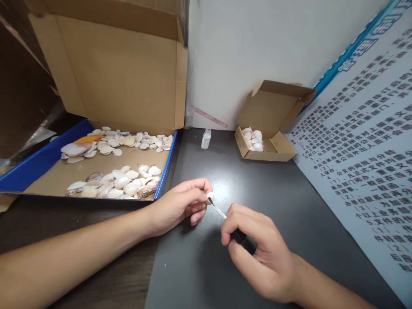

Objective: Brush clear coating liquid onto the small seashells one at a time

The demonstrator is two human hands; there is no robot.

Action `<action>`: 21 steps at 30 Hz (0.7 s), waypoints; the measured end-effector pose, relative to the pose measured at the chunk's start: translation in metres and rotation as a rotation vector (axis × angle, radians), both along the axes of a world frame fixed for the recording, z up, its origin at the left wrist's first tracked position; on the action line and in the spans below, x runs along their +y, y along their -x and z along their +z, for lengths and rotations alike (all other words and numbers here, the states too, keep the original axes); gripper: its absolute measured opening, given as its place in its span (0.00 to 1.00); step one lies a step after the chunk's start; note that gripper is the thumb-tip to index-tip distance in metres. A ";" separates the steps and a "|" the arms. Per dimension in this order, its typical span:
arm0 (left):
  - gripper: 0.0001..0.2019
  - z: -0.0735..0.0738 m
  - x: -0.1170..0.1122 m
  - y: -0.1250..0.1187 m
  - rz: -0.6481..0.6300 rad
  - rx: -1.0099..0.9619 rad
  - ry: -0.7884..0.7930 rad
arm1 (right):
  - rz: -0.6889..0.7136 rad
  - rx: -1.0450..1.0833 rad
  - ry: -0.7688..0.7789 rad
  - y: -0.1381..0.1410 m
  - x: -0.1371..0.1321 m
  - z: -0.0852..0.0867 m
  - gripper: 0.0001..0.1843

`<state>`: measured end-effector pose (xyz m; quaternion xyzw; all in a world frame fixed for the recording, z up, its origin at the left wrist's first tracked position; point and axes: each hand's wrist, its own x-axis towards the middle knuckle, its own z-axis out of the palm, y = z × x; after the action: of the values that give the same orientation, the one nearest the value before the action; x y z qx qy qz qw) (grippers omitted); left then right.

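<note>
My left hand pinches a small white seashell between thumb and fingertips, just above the dark grey tabletop. My right hand is closed around the black cap of a thin applicator brush. The brush tip touches the shell. A small clear glass bottle stands open at the back of the table, well beyond both hands.
A large open cardboard box with a blue rim holds several shells at the left. A small open cardboard box with several shells sits at the back right. A printed poster leans along the right edge. A white wall stands behind.
</note>
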<state>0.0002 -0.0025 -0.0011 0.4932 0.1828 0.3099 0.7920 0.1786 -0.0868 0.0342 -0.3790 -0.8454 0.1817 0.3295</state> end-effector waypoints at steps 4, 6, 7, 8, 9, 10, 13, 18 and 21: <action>0.04 0.000 -0.001 0.001 -0.003 0.000 -0.004 | -0.063 -0.027 0.048 0.000 0.002 -0.001 0.10; 0.04 0.001 -0.001 0.001 -0.002 -0.003 -0.008 | -0.075 -0.034 0.067 0.000 0.002 -0.002 0.10; 0.04 0.000 -0.001 0.001 -0.003 -0.003 -0.010 | -0.073 -0.035 0.071 0.000 0.002 -0.002 0.09; 0.04 0.000 -0.001 0.001 -0.003 -0.003 -0.012 | -0.069 -0.034 0.073 0.000 0.002 -0.002 0.09; 0.04 0.000 -0.001 0.001 -0.001 -0.003 -0.014 | -0.066 -0.035 0.075 0.000 0.002 -0.002 0.09; 0.04 0.000 -0.001 0.001 -0.001 -0.003 -0.015 | -0.066 -0.037 0.080 0.000 0.002 -0.002 0.09; 0.04 -0.001 0.000 0.001 -0.002 -0.001 -0.013 | -0.060 -0.053 0.093 0.000 0.001 -0.001 0.09; 0.04 0.001 0.000 0.001 -0.005 0.000 -0.006 | -0.076 -0.094 0.133 -0.001 0.002 -0.002 0.09; 0.05 0.002 -0.001 0.000 0.011 0.006 -0.005 | -0.117 -0.135 0.180 -0.001 0.003 -0.003 0.08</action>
<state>-0.0003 -0.0034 0.0012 0.4949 0.1872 0.3130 0.7887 0.1794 -0.0841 0.0315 -0.4671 -0.8223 0.2115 0.2467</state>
